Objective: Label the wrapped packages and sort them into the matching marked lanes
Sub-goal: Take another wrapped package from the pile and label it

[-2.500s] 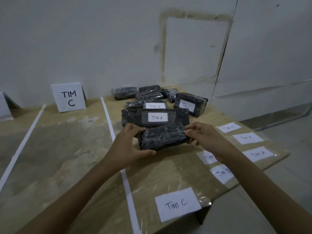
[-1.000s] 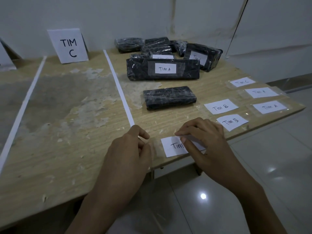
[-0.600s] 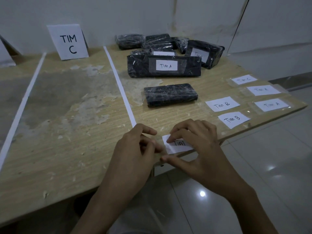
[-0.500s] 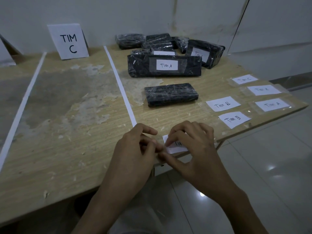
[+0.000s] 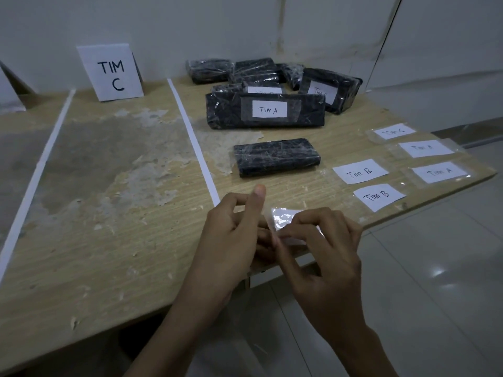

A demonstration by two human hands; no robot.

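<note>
A white paper label under clear tape [image 5: 283, 217] is partly lifted off the table's front edge. My right hand [image 5: 324, 248] pinches its near edge, and my left hand [image 5: 231, 240] holds its left end, thumb raised. An unlabelled black wrapped package [image 5: 276, 157] lies flat just beyond my hands. Behind it stands a long package labelled "Tim A" [image 5: 265, 110]. Further back lie several more black packages [image 5: 255, 70], two of them with labels.
Taped labels lie on the right of the wooden table [image 5: 122, 213]: "Tim B" [image 5: 359, 171], "Tim B" [image 5: 379, 197], "Tim A" [image 5: 440, 172], another [image 5: 426, 147], "Tim C" [image 5: 394, 131]. A "TIM C" sign [image 5: 110, 72] stands at the back. White tape strips [image 5: 196, 142] mark lanes. Tiled floor lies right.
I set the unlabelled package down on the table and brought both hands to the "Tim C" label at the front edge. Its left part has since peeled up.
</note>
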